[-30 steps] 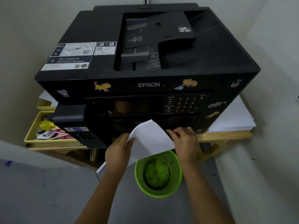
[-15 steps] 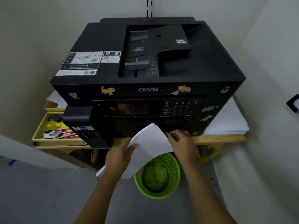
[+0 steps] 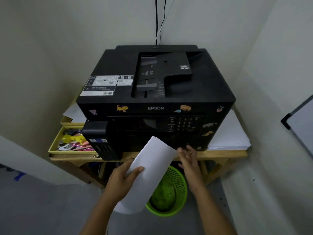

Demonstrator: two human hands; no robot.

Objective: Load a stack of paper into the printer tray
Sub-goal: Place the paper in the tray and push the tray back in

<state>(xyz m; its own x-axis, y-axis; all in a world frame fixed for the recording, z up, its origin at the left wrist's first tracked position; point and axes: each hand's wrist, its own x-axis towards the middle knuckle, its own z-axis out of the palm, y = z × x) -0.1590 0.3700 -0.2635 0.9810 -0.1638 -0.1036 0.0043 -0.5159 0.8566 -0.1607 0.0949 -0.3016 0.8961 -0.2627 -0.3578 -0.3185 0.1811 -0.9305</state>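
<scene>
Nearest, at 6 o'clock: left hand (image 3: 126,178) clamps the paper stack (image 3: 149,173), thumb on top, stack tilted with its far corner aimed at the printer (image 3: 155,99) front. Right hand (image 3: 188,160), at 5 o'clock, is loose-fingered and empty, just off the stack's right edge. Green bin (image 3: 171,192) sits below on the floor. Tray not visibly open; the slot area is dark. Looks like the approach step. Next likely needs the right hand to pull the tray out, then squaring the stack. Spare sheets (image 3: 228,134) lie on the tabletop (image 3: 225,153) at 3 o'clock.

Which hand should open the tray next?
Probably the right hand: it is free, fingers spread at the printer front's lower edge. The left hand grips the paper stack.
</scene>
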